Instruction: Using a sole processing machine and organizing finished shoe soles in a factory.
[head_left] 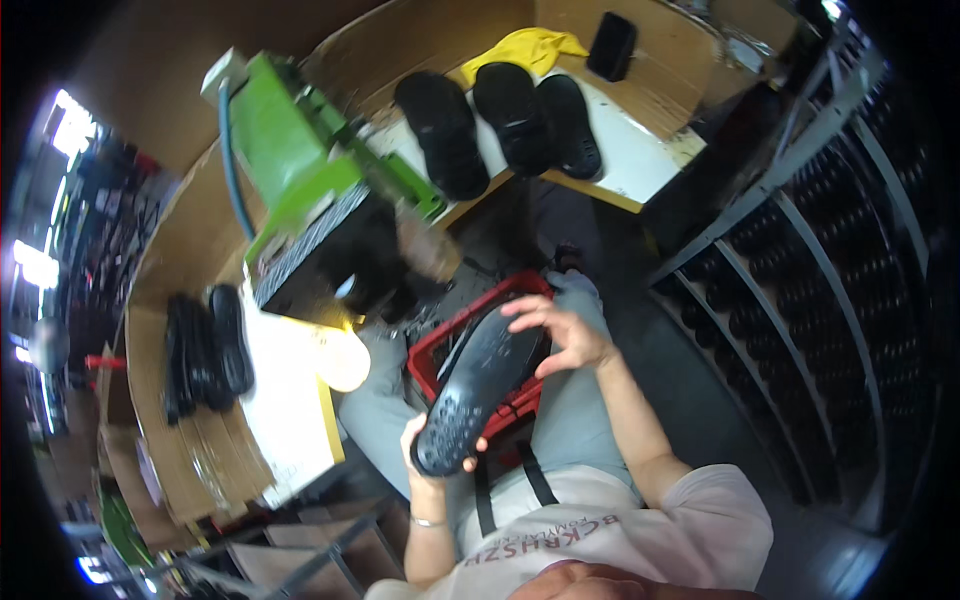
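My left hand [413, 445] is closed around one end of a black shoe sole [478, 385], thumb on one side and fingertips on the other. Small round dimples cover the gripped end. The sole slants up and away over my lap. At its far end my right hand [575, 340] has its fingers spread and bent, with the fingertips at the sole's edge; whether they touch it, I cannot tell. Beneath the sole, between my knees, is a red crate [422, 362] with dark pieces inside.
Ahead on the left stands a green machine [285, 150] with a lit spot below its dark front. Several black soles or slippers [435, 125] lie on the white bench [640, 165] near a yellow cloth [525, 50]. More black soles [205, 350] lean at left. A rack [800, 260] of dark footwear stands right.
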